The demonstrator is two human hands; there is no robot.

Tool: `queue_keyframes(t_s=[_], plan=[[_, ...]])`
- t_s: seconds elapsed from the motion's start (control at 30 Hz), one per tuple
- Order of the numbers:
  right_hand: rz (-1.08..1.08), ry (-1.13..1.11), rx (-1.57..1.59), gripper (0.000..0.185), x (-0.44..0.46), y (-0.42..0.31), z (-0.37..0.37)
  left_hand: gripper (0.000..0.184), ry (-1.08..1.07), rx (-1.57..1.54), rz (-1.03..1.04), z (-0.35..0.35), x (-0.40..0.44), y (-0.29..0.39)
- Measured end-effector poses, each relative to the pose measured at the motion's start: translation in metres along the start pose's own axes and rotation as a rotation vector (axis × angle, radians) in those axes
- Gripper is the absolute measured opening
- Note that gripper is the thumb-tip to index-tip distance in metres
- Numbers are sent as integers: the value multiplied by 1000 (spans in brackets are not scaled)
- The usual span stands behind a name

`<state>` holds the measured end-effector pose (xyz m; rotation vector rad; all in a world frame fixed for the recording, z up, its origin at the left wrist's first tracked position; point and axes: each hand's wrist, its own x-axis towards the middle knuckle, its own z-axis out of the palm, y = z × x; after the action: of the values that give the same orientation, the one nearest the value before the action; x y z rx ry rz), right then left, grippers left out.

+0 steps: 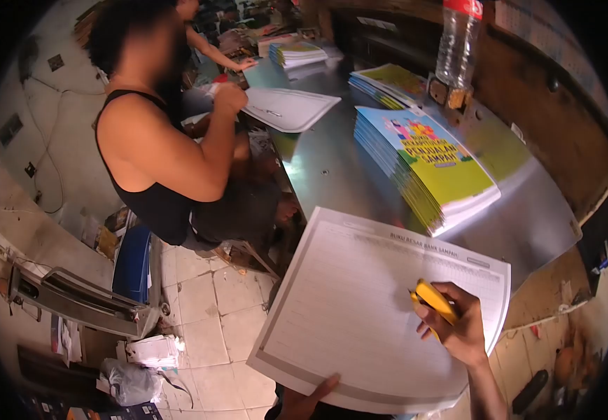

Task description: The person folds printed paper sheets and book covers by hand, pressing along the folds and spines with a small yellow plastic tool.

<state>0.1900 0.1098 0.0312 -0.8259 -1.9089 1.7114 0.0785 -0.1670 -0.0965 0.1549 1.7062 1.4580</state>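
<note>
In the head view, a large stack of printed sheets (360,301) with table lines and a grey border lies tilted in front of me, its far edge against the metal table. My left hand (312,400) grips the near edge, thumb on top and fingers hidden underneath. Above the right part of the sheets, my right hand (461,318) is closed around a small yellow hand tool (435,301) with dark parts. Its exact kind is not clear. Beyond the sheets stands a pile of booklets (430,150) with blue and green covers.
A person in a black tank top (157,154) sits at the left of the metal table (325,168), beside more sheets (293,108). Another person's arm reaches in behind. More booklets (391,84) and a red-capped plastic bottle (458,52) stand at the back. A metal frame (73,301) is at lower left.
</note>
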Motion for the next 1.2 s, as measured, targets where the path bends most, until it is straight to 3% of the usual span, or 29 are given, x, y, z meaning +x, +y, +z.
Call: queue_keyframes(t_s=[0.07,0.1,0.17,0.2,0.27,0.33,0.4,0.53,0.6,0.73,0.93,1.03,1.2], plan=[[99,-7,29,30,8,9,3,67,65,44,163,5,-4,32],[187,-17,59,28,9,14,3,56,170,-183,158,15,-8,47],[124,-8,49,26,2,17,4,72,130,-755,56,12,-6,25],[75,-19,-45,27,-1,8,7,76,-73,-795,91,6,-5,18],[93,-47,-144,27,-16,11,7,73,-162,-665,74,4,-9,-12],[-416,-167,-406,33,-22,22,4,74,-221,-583,69,14,-11,-16],[-373,-209,-448,35,-31,15,6,71,-46,-79,108,28,-12,-7],[-312,-191,-498,36,-36,8,14,71,-144,-467,13,37,-4,2],[-282,-176,-508,35,-38,5,15,66,-101,-229,39,40,-7,5],[-194,-226,-548,36,-43,1,9,64,-115,-296,197,52,-11,5],[-180,-216,-684,35,-46,-5,18,60,-235,-368,79,69,-12,25],[-262,-207,-774,34,-43,-9,22,53,-133,-433,82,74,-10,30],[-246,-229,-844,35,-41,-11,21,42,-146,-325,226,72,-11,30]])
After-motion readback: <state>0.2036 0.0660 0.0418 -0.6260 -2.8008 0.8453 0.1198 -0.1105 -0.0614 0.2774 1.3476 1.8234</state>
